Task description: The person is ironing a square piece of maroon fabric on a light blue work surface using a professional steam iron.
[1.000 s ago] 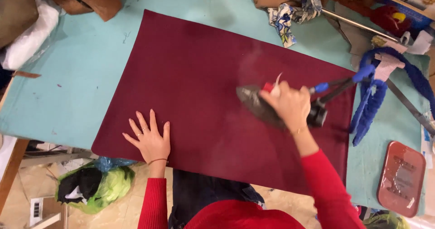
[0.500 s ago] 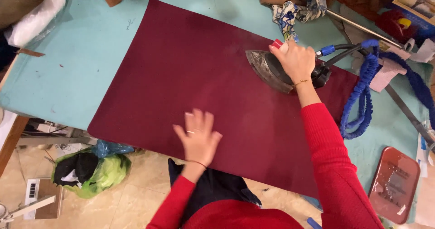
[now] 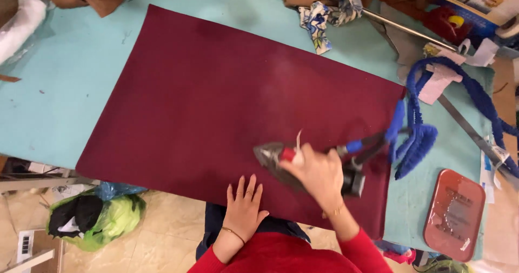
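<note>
Dark red cloth (image 3: 216, 100) spread flat across the turquoise bench (image 3: 65, 105), likely so the iron (image 3: 292, 162) can glide over it without creasing. Right hand (image 3: 316, 173) clenched around the iron's handle at the cloth's near edge, wrist bent, blue coiled hose (image 3: 419, 132) running off right. Left hand (image 3: 243, 208) released, fingers spread, palm pressing the near edge just left of the iron, seemingly to keep it taut.
</note>
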